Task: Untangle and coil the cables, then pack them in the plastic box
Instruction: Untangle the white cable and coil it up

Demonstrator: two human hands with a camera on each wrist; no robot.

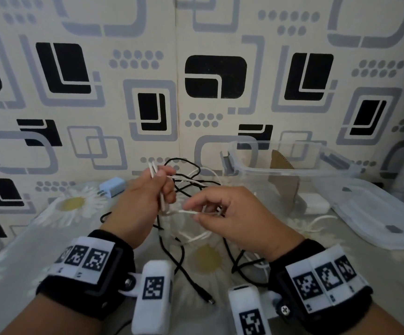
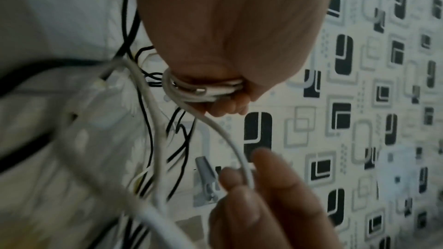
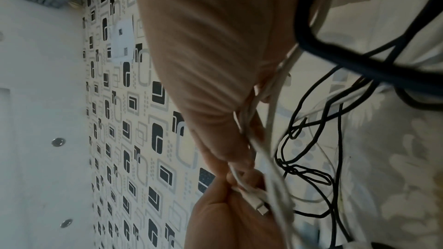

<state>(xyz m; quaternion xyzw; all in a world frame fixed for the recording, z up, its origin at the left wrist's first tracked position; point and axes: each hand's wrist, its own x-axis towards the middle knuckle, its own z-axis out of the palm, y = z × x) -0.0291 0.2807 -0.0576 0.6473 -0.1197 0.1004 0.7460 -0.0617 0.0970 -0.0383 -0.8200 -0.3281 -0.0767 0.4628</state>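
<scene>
While the white cable (image 1: pixel 191 212) is being wound into short loops, its free run is still passing through the black cable (image 1: pixel 184 257), whose strands are lying tangled on the flowered cloth (image 1: pixel 72 204) beneath both hands. The left hand (image 1: pixel 138 201) is closing its grip round the finished loops, fingers curled tight over them. The right hand (image 1: pixel 234 213) is pinching the loose white strand just beside that bundle and feeding it across. My worry is that pulling now is going to drag the black strands up and tighten a knot, since they are crossing the white run. A slackening left grip could be letting the loops spring apart. The plastic box (image 1: pixel 280 169) is waiting open behind the right hand, its lid (image 1: pixel 389 213) lying alongside.
</scene>
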